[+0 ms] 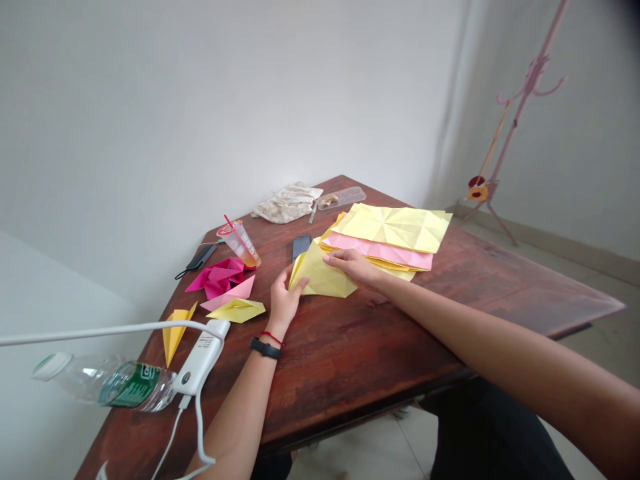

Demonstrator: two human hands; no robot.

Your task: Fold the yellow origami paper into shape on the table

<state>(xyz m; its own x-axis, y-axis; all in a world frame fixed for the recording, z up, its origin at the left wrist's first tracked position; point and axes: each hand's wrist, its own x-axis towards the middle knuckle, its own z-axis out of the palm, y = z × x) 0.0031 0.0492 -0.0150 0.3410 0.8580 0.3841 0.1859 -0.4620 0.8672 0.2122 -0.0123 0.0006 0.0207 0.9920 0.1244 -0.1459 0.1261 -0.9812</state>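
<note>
A pale yellow sheet of folding paper (pixel 327 277), partly folded, is held just above the wooden table (pixel 320 360). My left hand (pixel 286 297) grips its left edge, thumb on top and fingers behind. On the upper part of the sheet, my right hand (pixel 353 265) pinches the paper between thumb and fingers. Just behind lies a stack of creased sheets, with a yellow sheet (pixel 393 225) on top and a pink sheet (pixel 385 250) under it. A dark phone-like object (pixel 301 247) is partly covered by the held paper.
Folded paper pieces lie at left: magenta (pixel 217 279), pink (pixel 231 293), yellow (pixel 237 311) and orange (pixel 176 333). Nearby are a plastic cup (pixel 241 245), a white power strip (pixel 203 357) with cables and a bottle (pixel 125 383). A cloth (pixel 290 202) and clear case (pixel 345 197) sit behind.
</note>
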